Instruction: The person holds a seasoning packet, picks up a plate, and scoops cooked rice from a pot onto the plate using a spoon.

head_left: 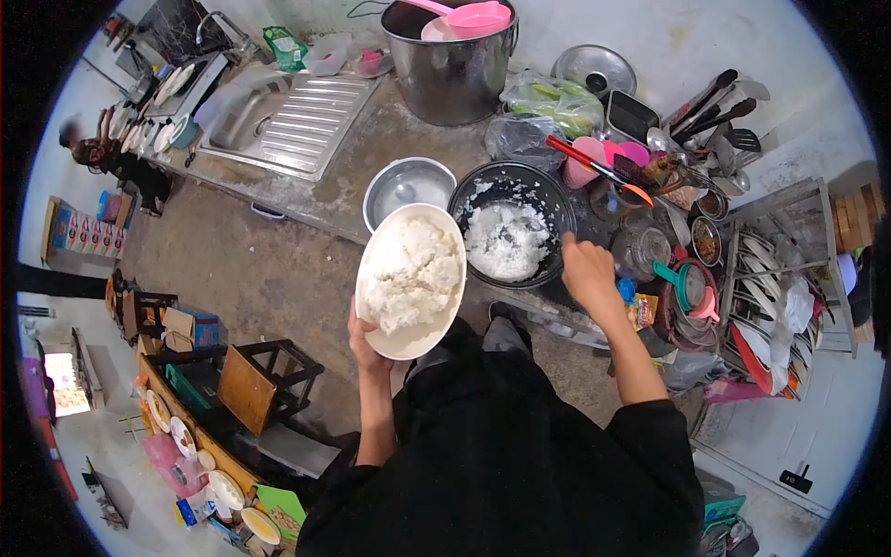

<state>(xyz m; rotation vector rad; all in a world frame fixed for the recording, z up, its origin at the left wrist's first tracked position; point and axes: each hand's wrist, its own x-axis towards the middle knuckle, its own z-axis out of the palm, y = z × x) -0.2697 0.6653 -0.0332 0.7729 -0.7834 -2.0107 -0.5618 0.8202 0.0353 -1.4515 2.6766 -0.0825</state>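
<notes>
My left hand (365,339) grips an oval white bowl (429,340) from its lower left side, thumb over the rim. White cooked rice (408,269) is heaped in the bowl, which is held in front of the counter. Beside it stands a round black pot (473,183) with more rice (506,243) in its bottom and grains stuck to its walls. My right hand (587,271) is closed at the pot's right rim; its curled fingertips are partly hidden. A silver metal bowl (379,197) sits left of the pot, partly behind the white bowl.
A tall metal bucket (450,79) with pink ladles stands behind. A steel sink (302,125) lies left. Utensils (719,121), jars (640,249) and a dish rack (775,278) crowd the right. Another person (130,162) stands at far left. Wooden stools (255,381) are lower left.
</notes>
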